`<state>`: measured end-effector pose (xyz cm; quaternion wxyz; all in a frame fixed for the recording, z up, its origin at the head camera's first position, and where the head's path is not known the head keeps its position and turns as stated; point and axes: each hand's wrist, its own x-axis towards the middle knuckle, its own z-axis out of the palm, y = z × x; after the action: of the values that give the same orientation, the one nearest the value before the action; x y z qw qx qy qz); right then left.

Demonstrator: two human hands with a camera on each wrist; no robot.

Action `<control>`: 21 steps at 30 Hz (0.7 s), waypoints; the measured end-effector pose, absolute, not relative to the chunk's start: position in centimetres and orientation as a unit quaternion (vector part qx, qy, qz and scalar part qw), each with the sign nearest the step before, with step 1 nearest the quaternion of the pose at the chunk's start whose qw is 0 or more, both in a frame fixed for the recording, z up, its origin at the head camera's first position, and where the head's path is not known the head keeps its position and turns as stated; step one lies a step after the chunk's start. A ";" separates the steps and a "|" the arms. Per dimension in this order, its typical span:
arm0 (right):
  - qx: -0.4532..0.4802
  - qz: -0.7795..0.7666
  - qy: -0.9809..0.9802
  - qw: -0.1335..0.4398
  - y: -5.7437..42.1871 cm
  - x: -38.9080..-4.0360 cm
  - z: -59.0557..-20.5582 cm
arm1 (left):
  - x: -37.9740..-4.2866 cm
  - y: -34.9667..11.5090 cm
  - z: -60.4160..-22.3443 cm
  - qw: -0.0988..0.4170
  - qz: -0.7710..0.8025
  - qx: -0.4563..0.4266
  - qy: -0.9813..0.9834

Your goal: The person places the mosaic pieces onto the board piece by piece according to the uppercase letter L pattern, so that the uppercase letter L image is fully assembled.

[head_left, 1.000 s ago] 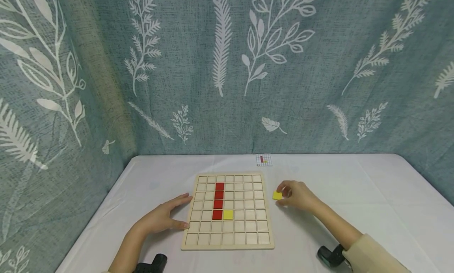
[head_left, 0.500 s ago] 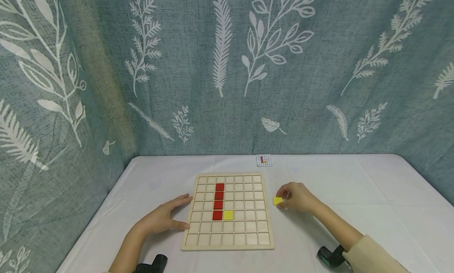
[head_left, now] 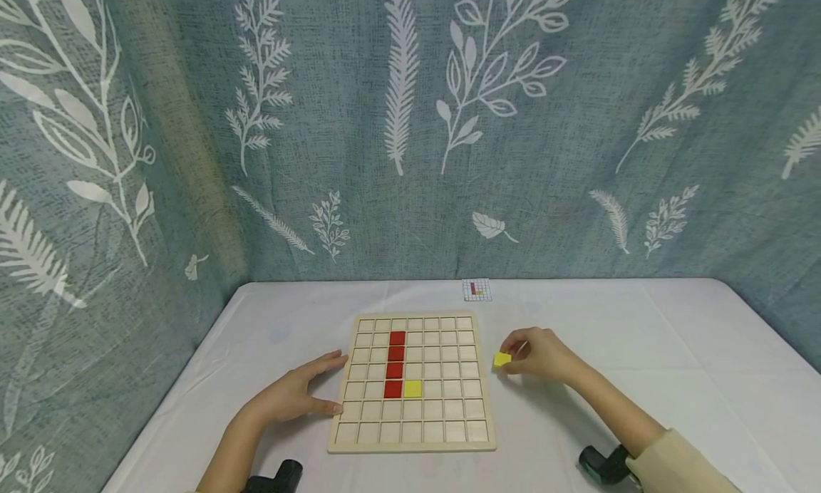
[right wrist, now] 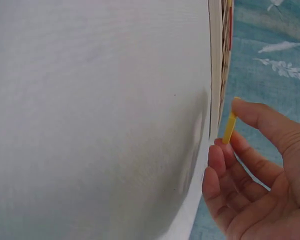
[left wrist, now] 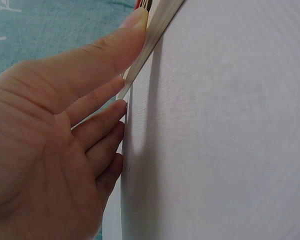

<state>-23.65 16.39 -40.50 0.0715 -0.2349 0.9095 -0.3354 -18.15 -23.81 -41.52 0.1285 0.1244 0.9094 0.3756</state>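
A wooden grid board [head_left: 412, 447] lies on the white table, with a column of several red tiles [head_left: 395, 353] and one yellow tile [head_left: 412, 388] beside the lowest red one. My left hand [head_left: 291, 392] rests at the board's left edge, thumb and fingers spread straight along it; in the left wrist view the thumb [left wrist: 102, 57] touches the wooden rim. Right of the board, my right hand [head_left: 537, 353] pinches another yellow tile [head_left: 502, 360] between thumb and fingers. The right wrist view shows this tile [right wrist: 229, 128] edge-on, raised off the cloth.
A small printed card [head_left: 477, 289] with a grid, red column and yellow squares lies at the table's back edge. White cloth covers the table [head_left: 648, 350]. Behind hangs a teal curtain [head_left: 359, 122] with white leaf patterns. Black wrist devices [head_left: 603, 466] sit near both forearms.
The yellow tile in the right hand has tilted and shifted slightly between the fingers, while that hand stays right of the board. The left hand and the tiles on the board have not moved.
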 end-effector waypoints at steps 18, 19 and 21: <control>-0.309 -0.332 0.888 0.079 13.1 -21.4 -39.8 | -18.1 -23.8 -41.3 0.135 0.377 0.126 0.908; -0.312 -0.330 0.887 0.080 12.8 -21.3 -39.8 | -18.1 -23.8 -41.3 0.136 0.377 0.124 0.908; -0.319 -0.329 0.885 0.083 12.3 -21.1 -39.8 | -18.1 -23.7 -41.3 0.137 0.377 0.122 0.908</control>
<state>-21.13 12.33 -39.80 0.0828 -0.3188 0.8849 -0.3294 -18.14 -23.72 -41.30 0.1369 0.1224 0.9077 0.3773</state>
